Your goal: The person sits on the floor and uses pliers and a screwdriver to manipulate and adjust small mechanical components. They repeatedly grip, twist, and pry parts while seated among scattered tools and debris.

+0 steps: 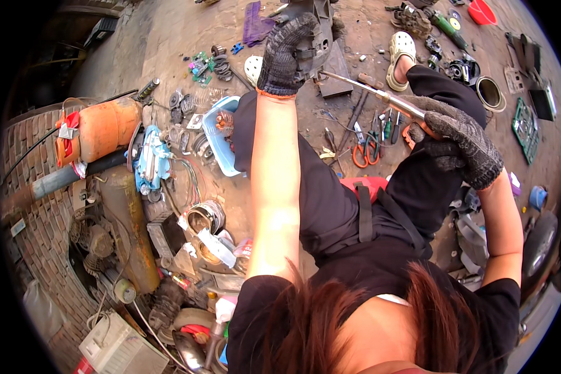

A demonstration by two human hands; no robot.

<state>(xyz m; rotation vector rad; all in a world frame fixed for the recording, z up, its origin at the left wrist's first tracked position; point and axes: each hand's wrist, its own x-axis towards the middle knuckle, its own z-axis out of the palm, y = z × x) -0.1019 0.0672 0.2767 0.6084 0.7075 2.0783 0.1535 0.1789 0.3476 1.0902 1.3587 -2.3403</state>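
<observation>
In a dark grey knitted glove, my left hand [285,56] is closed around the edge of a grey metal machine part [320,43] at the top middle. My right hand [464,137], gloved the same way, grips a long screwdriver [389,98] by its handle end. The shaft points left and up, and its tip is at the lower edge of the metal part; I cannot tell whether they touch. Below the part is a dark flat block [336,84]. My right fingers partly hide the screwdriver's handle.
Orange-handled scissors [366,153], pliers and screwdrivers lie between my legs. A light blue basin [215,134] stands left of my knee. An orange gas cylinder [103,129] is farther left. A green angle grinder [449,28], a metal ring [490,93] and a green tool case [526,129] lie right.
</observation>
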